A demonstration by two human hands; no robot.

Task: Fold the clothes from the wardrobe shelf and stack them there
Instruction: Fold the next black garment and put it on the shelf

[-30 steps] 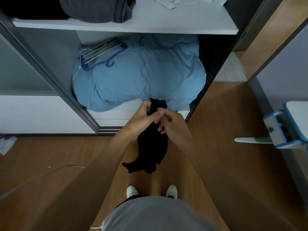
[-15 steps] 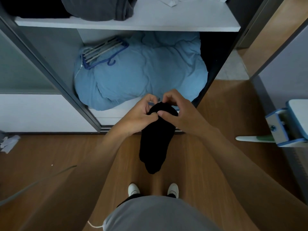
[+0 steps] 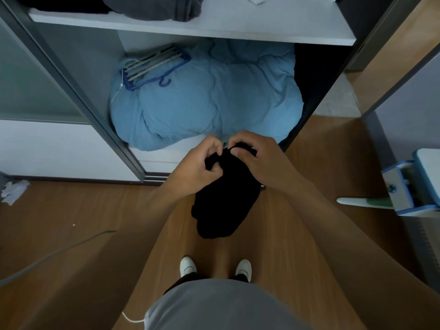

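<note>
Far left, on brown wood floor: crumpled white paper scrap (image 3: pixel 14 191). Next to it, thin grey cable (image 3: pixel 59 251) trailing across the boards.

Lower wardrobe bay: bundle of blue and grey plastic hangers (image 3: pixel 154 65), resting on puffy pale-blue quilted duvet (image 3: pixel 214 98).

Above, on flat white wardrobe shelf (image 3: pixel 285 27): folded dark-grey garment (image 3: pixel 164 8).

Centre, in mid-air in front of the bay, above the floor:
- Left hand (image 3: pixel 197 167): fingers curled, pinching the top edge of small black soft-fabric garment (image 3: pixel 226 201).
- Black garment: hangs limp and bunched below both hands.
- Right hand (image 3: pixel 259 163): fingers curled likewise, gripping the same edge just beside.

Handling, as judged: light, floppy, no stiffness, not fragile, unlikely to slip. Best taken at two corners of the top hem and drawn apart to flatten.

Far right: blue-and-white plastic appliance (image 3: pixel 404 186).

Brands, labels, writing: none legible.
</note>
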